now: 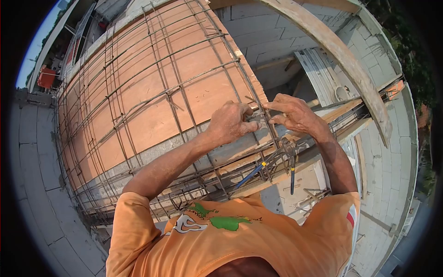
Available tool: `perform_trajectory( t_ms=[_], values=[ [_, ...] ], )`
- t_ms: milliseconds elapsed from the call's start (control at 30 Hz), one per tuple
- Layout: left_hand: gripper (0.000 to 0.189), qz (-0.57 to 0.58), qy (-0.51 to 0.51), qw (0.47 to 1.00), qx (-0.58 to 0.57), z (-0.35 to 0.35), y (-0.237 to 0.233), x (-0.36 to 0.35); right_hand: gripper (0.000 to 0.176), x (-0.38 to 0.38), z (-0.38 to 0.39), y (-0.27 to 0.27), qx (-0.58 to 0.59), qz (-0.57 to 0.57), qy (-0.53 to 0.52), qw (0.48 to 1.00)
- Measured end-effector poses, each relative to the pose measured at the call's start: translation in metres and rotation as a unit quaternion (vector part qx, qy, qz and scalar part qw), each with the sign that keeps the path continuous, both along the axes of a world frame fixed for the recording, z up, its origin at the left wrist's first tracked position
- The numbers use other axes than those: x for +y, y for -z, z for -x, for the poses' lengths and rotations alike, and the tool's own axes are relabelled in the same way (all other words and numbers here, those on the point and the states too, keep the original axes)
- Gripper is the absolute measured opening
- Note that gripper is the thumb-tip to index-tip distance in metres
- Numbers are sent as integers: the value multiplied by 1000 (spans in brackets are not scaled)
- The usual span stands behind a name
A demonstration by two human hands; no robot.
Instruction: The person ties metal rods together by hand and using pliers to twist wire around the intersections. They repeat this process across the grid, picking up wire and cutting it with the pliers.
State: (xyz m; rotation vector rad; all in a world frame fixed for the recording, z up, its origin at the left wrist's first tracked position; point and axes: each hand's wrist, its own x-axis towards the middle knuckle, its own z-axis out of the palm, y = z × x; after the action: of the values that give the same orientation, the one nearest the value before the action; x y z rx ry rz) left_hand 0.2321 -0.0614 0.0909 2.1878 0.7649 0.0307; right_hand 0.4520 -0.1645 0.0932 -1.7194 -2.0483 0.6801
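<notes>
My left hand (pixel 230 121) is at the edge of a steel rebar grid (pixel 180 85), its fingers curled and the thumb close to the index finger. Facing it from the other side of the outermost bar (pixel 249 76) is my right hand (pixel 297 114), index finger and thumb bent in at a bar crossing. Whatever lies between the fingertips of either hand is too small to make out. Just below my right hand, a pair of pincers (pixel 289 147) with blue and yellow handles rests by the bars, handles pointing towards me.
Under the grid lies an orange-brown plywood sheet (pixel 134 124). A curved wooden plank (pixel 341 51) arches over an opening at the right. Grey block walls (pixel 39 184) border both sides. Corrugated metal sheeting (pixel 316 76) and a timber beam (pixel 341 111) are beyond my right hand.
</notes>
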Motion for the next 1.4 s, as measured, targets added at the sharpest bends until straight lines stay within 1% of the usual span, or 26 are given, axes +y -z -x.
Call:
perform_trajectory(
  t_ms=[33,100,133,200,233,267,300,333,367,400,467,533,600,633,700,833,867,900,933,1000,1067,1133,1200,1233,1300,1400],
  values=[
    [48,2,-4,1000,-1,-1,7,-5,38,3,3,-1,-15,10,1,1000],
    [33,-54,-7,996,-66,-2,20,-12,39,8,5,0,-32,22,0,999],
    [33,-52,-9,996,-67,-3,26,-13,40,10,5,3,-14,11,-15,1000],
    [26,-90,-1,987,-130,-5,35,-12,42,14,2,9,2,0,-32,999],
    [26,-89,-3,987,-130,-5,35,-9,41,16,0,12,30,-2,-39,999],
    [24,-54,10,989,-138,-4,35,-5,39,16,-1,15,58,-3,-45,997],
    [23,-19,23,989,-146,-3,34,-1,39,16,-1,17,58,-1,-46,997],
    [23,-18,21,989,-146,-2,30,1,38,15,0,18,108,3,-45,993],
    [27,41,22,992,-116,-1,25,4,37,15,0,19,158,7,-45,986],
    [31,101,22,991,-85,0,21,5,37,16,0,19,160,9,-46,986],
    [33,112,18,991,-72,1,21,6,33,17,1,18,125,16,-46,991],
    [35,124,16,990,-61,-1,21,4,32,18,0,19,126,4,-56,991],
    [32,64,9,988,-137,0,21,-1,31,18,0,21,126,-9,-64,990],
    [32,64,9,988,-137,0,23,-4,30,18,0,23,126,-15,-59,990],
    [39,-50,3,987,-156,-2,30,-12,29,17,1,24,125,-20,-54,990],
    [43,-85,-11,986,-142,-6,23,-24,24,13,6,27,126,-72,-34,989],
    [41,-119,-15,982,-148,-8,28,-25,22,12,6,29,126,-96,-31,987],
    [38,-153,-19,976,-153,-10,31,-27,22,11,7,31,125,-97,-29,987],
    [38,-152,-16,976,-154,-12,31,-28,20,10,8,33,140,-111,-17,984],
    [31,-203,-26,960,-189,-16,30,-29,19,9,9,33,154,-128,-1,980],
    [29,-200,-22,957,-209,-18,32,-29,11,8,11,32,125,-129,11,984],
    [29,-195,-16,953,-230,-21,37,-29,11,5,13,33,120,-140,29,982],
    [25,-220,-3,938,-268,-23,43,-27,11,4,14,32,113,-152,46,981],
    [25,-219,6,938,-269,-24,44,-27,10,3,14,33,106,-156,53,981],
    [24,-258,18,922,-289,-27,44,-23,9,2,15,33,99,-167,77,978],
    [22,-292,42,907,-301,-29,46,-19,6,0,14,37,77,-170,72,980]
  ],
)
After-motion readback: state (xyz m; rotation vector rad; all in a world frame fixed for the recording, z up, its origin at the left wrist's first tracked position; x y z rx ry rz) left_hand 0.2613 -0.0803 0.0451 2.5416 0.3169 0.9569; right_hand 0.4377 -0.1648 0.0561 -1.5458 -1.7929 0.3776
